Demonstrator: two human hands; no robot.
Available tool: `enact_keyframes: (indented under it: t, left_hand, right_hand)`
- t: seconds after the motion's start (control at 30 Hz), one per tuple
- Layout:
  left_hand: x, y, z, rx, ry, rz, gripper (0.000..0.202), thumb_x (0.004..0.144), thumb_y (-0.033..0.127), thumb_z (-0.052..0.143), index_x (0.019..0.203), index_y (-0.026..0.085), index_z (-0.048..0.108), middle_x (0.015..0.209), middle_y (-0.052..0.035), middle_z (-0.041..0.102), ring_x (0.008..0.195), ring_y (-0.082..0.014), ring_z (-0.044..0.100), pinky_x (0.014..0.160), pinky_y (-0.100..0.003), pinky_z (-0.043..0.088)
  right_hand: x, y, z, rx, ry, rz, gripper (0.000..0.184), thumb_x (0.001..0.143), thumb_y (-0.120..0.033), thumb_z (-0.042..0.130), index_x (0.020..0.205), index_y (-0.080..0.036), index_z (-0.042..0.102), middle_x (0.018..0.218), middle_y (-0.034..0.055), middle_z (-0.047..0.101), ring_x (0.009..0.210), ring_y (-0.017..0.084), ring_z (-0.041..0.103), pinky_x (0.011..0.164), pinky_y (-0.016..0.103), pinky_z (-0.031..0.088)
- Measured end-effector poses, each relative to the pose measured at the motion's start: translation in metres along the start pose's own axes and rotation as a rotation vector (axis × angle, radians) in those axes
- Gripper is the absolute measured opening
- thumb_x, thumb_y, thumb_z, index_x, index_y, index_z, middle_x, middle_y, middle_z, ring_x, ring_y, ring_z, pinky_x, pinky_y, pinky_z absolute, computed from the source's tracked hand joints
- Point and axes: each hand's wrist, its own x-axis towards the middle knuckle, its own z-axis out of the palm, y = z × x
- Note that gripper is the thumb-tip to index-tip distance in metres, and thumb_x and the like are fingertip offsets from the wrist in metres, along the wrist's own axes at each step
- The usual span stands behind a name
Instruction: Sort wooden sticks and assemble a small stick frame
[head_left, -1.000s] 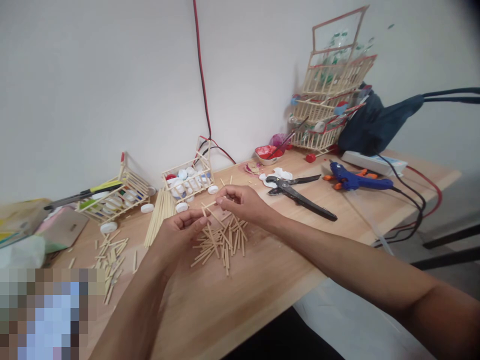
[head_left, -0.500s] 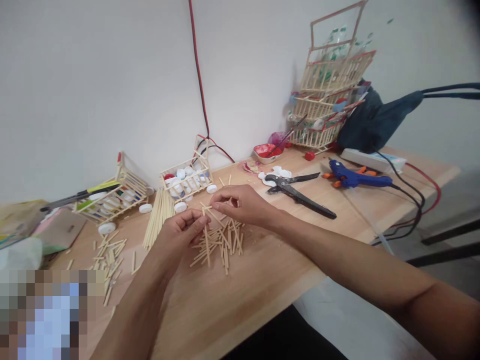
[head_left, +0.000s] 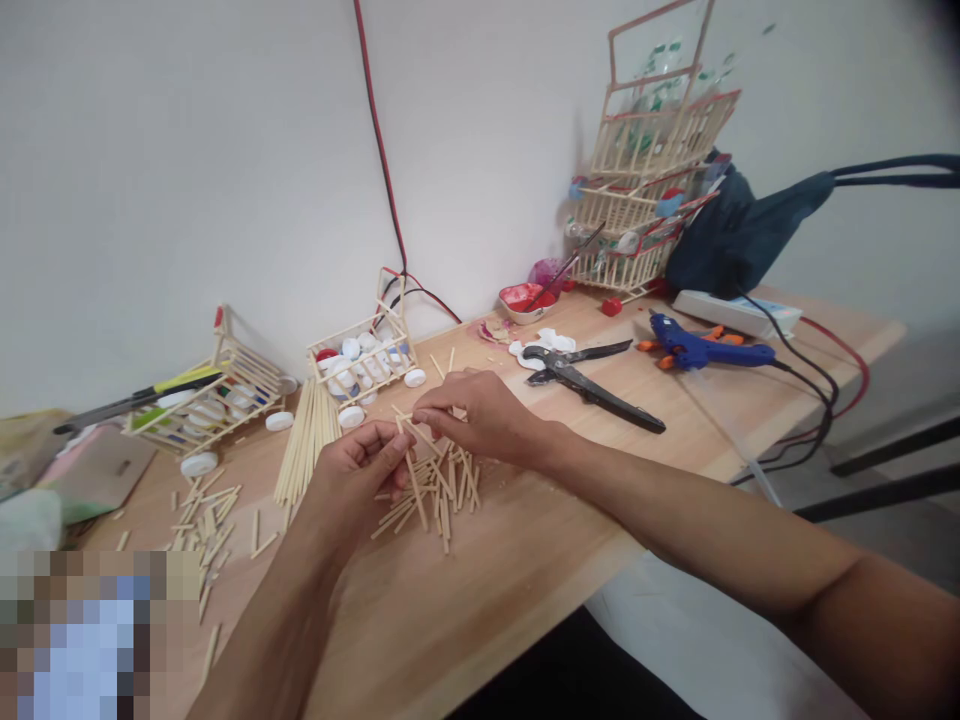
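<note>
Between thumb and fingers my left hand (head_left: 365, 458) pinches a thin wooden stick (head_left: 416, 490) that slants down toward the table. My right hand (head_left: 469, 412) is closed beside it, its thumb and fingertip at a short stick (head_left: 403, 413) that meets the top of the left one. Whether these two sticks are joined I cannot tell. Beneath both hands lies a loose heap of cut sticks (head_left: 450, 490). A fan of longer sticks (head_left: 306, 440) rests just beyond my left hand.
Two small stick carts (head_left: 364, 365) on white cap wheels stand by the wall. Short offcuts (head_left: 214, 525) lie left. On the right are black cutters (head_left: 592, 385), a blue glue gun (head_left: 705, 345), a red paint dish (head_left: 527, 300), stacked stick baskets (head_left: 645, 180) and a power strip (head_left: 739, 312).
The view has turned slightly, so the table things sit a little further left. Both hands keep their pinch, and the left hand's stick tilts more than before.
</note>
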Motion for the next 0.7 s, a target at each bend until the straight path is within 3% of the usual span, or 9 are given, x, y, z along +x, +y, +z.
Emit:
enact_keyframes:
  t: [0.7]
  left_hand:
    - [0.0011, -0.003, 0.0018, -0.027, 0.009, -0.01, 0.03, 0.073, 0.042, 0.074, 0.076, 0.015, 0.063, 0.054, 0.0034, 0.055, 0.047, -0.0064, 0.045, 0.045, -0.018, 0.034]
  right_hand:
    - [-0.0009, -0.0019, 0.0049, 0.051, -0.014, 0.1, 0.026, 0.09, -0.026, 0.055, 0.073, -0.018, 0.073, 0.067, -0.0009, 0.072, 0.069, 0.011, 0.063, 0.073, 0.024, 0.037]
